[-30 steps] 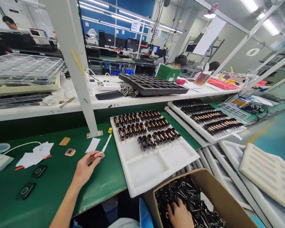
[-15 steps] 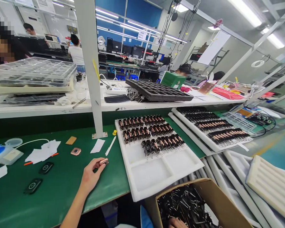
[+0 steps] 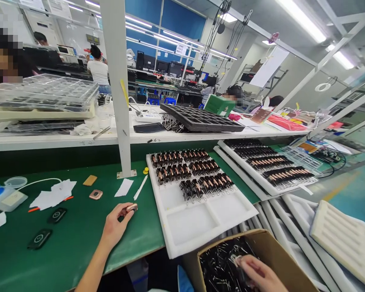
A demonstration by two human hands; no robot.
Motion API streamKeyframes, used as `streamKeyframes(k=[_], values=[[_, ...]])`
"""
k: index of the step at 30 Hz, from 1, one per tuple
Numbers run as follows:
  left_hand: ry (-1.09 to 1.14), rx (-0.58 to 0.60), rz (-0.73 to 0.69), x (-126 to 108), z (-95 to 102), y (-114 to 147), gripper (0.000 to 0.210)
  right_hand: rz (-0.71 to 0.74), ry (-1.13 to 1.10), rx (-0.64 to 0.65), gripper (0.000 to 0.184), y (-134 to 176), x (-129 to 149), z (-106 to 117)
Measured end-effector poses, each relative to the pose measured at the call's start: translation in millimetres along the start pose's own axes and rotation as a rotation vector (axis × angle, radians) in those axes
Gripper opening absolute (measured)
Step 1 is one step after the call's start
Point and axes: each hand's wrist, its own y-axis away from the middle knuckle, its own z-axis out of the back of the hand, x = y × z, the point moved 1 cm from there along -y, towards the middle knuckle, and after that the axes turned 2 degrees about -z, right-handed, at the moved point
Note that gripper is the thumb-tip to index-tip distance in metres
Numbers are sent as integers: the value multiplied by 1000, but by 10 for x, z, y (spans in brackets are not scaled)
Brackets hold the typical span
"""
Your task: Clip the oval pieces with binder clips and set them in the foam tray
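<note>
My left hand [image 3: 117, 223] is closed on a rose-gold watch case [image 3: 132, 208], pinched between thumb and fingers just above the green mat. My right hand [image 3: 258, 272] is closed over the cardboard box [image 3: 263, 239], its fingertips around a black binder clip [image 3: 243, 276] with silver wire handles. Loose binder clips [image 3: 213, 267] fill the box. Beyond it lies a white foam tray [image 3: 190, 231] with rows of binder clips clamped on rose-gold pieces [image 3: 217, 182]. Left of my left hand are another rose-gold watch case [image 3: 95, 194] and two black ones [image 3: 40, 239].
A white pen [image 3: 140, 187] and paper scraps [image 3: 124, 187] lie on the green mat [image 3: 79, 247]. A white post [image 3: 117, 93] stands at the mat's back. A second filled foam tray [image 3: 266, 186] is at right, with stacked foam trays [image 3: 292, 231] below it.
My right hand has risen from deep in the box and moved right, now with a binder clip in its fingers. My left hand keeps its hold on the watch case. The view has shifted slightly.
</note>
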Motion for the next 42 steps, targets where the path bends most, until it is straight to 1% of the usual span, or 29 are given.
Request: streamKeyframes(k=[4, 5, 7, 9, 11, 14, 17, 19, 21, 24, 26, 29, 31, 37, 42], values=[[-18, 4, -1, -16, -3, 3, 29, -2, -378, -76, 42, -341, 510, 95], [-20, 6, 2, -11, -4, 2, 29, -13, -498, -66, 43, -422, 627, 88], [-17, 8, 11, 8, -7, 0, 30, -56, -757, 12, 47, -589, 862, -3], [-1, 8, 20, 24, -9, 0, 32, -97, -971, 149, 49, -783, 1120, -208], [18, 7, 33, 27, -10, 1, 35, -105, -1072, 262, 45, -1012, 1393, -485], [54, 4, 66, 3, -4, -2, 39, -61, -1058, 315, 38, -1373, 1757, -891], [158, -17, 124, -53, 13, -15, 45, -11, -1002, 373, 34, -1633, 1975, -1172], [260, -35, 161, -106, 27, -22, 48, -2, -986, 397, 32, -1712, 2025, -1287], [342, -39, 179, -164, 36, -25, 48, -9, -1015, 389, 34, -1730, 2017, -1359], [444, -28, 188, -240, 16, -31, 44, -16, -1080, 403, 53, -1716, 1954, -1415], [524, -12, 203, -272, -23, -47, 42, -17, -1079, 435, 58, -1712, 1905, -1432], [628, 25, 240, -291, -99, -89, 41, -54, -1078, 456, 53, -1716, 1844, -1457], [668, 49, 267, -287, -144, -115, 40, -89, -1095, 450, 53, -1718, 1812, -1484], [686, 73, 289, -237, -188, -134, 42, -156, -1077, 380, 47, -1704, 1768, -1553], [688, 64, 302, -234, -183, -139, 43, -199, -1049, 389, 46, -1702, 1781, -1532]])
